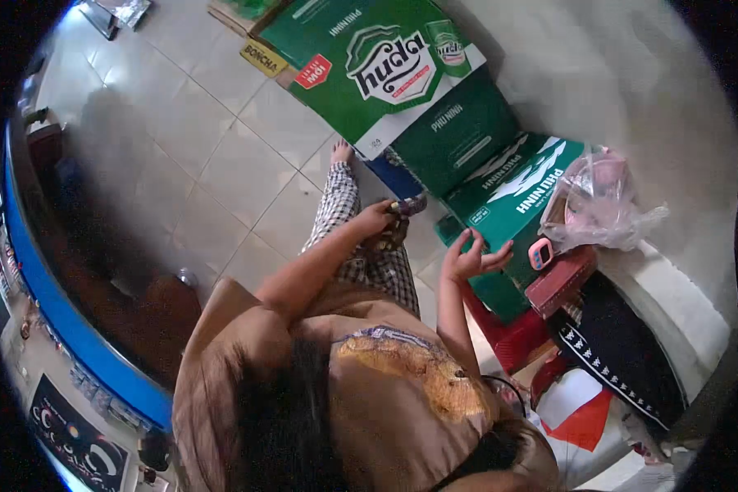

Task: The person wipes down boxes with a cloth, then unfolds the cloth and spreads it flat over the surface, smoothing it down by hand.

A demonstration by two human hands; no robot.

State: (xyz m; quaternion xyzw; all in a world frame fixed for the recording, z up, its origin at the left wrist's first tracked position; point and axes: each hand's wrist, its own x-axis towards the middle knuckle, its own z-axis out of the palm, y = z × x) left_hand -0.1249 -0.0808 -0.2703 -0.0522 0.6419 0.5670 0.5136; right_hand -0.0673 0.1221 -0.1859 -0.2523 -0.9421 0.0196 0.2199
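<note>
The left hand (pixel 377 223) grips 1 end of a small dark object (pixel 410 205) near the checked trousers (pixel 332 209), apparently keeping the other free, while the right hand (pixel 470 259) hovers, fingers spread, by the nearest green carton (pixel 476 203)'s near edge.

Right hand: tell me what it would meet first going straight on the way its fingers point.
The right hand would most likely meet the green carton by the clear plastic bag first, though the depth between fingertips and carton is hard to judge from this one view.
</note>
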